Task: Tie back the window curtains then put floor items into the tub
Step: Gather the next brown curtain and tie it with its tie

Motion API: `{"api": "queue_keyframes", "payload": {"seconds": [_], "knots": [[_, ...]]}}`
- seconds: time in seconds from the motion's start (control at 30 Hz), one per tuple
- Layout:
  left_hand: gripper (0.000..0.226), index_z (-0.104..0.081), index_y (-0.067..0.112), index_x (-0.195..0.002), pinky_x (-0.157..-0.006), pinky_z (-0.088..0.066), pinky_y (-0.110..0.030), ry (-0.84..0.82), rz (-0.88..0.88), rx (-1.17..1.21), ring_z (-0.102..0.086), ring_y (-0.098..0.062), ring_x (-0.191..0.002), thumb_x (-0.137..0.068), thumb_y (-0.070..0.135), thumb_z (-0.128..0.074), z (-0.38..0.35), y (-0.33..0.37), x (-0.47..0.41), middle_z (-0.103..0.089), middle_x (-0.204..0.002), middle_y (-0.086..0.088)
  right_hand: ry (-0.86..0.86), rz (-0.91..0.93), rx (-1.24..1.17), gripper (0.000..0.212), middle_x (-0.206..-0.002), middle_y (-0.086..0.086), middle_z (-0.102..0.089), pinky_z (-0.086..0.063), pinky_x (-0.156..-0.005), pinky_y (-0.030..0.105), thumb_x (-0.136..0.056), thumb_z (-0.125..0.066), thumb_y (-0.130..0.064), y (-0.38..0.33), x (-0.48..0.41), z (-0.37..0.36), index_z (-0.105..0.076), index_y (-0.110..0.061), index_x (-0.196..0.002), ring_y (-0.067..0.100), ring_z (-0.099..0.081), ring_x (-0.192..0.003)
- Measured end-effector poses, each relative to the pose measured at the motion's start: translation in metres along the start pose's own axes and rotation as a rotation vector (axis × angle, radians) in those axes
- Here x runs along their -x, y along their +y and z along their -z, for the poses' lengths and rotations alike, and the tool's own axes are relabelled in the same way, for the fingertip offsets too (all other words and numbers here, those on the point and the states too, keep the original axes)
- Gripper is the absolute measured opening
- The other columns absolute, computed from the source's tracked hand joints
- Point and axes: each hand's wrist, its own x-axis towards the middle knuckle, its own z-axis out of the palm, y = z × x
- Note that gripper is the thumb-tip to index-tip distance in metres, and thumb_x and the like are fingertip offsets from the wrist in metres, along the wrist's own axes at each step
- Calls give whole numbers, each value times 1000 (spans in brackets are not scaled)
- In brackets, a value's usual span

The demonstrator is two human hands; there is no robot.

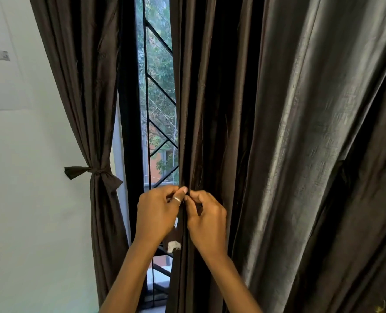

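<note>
A dark brown curtain (pixel 81 86) on the left hangs gathered, bound by a knotted tie-back (pixel 92 171) of the same cloth. A second dark brown curtain (pixel 266 132) hangs loose over the right part of the window. My left hand (pixel 158 211) and my right hand (pixel 206 219) meet at this curtain's left edge, about waist height. Both pinch the edge of the cloth between thumb and fingertips, almost touching each other. My left hand wears a silver ring. A small white patch (pixel 173 246) shows on the cloth below my hands.
Between the curtains a narrow strip of window (pixel 158 86) shows black metal grille bars and trees outside. A white wall (pixel 29 199) lies to the left, with a printed paper sheet (pixel 0 64) stuck high on it. No floor or tub is in view.
</note>
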Motion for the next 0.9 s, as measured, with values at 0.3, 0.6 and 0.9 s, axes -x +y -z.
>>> {"api": "queue_keyframes", "payload": {"seconds": [0.3, 0.6, 0.9], "knots": [[30, -76, 27, -85, -68, -57, -33, -69, 43, 15, -65, -3, -66, -98, 43, -54, 0, 10, 2, -70, -68, 12, 2, -11, 48, 16, -86, -10, -58, -42, -59, 9, -100, -59, -16, -3, 8, -5, -72, -20, -107, 5, -59, -72], [31, -60, 26, -69, -60, -56, -37, -1, 111, -176, -60, -9, -54, -96, 41, -57, -9, 24, -3, -61, -55, 5, 45, 24, 158, 9, -77, -9, -49, -35, -48, 17, -97, -61, -15, -2, 13, -9, -69, -17, -97, 8, -49, -58], [39, -46, 22, -63, -54, -49, -36, 39, 63, -299, -55, -19, -56, -98, 35, -54, -7, 13, -6, -54, -56, 3, 81, 11, 97, 18, -99, -10, -71, -53, -78, 22, -93, -70, -27, 5, -1, 21, -75, -23, -109, 2, -66, -87]]}}
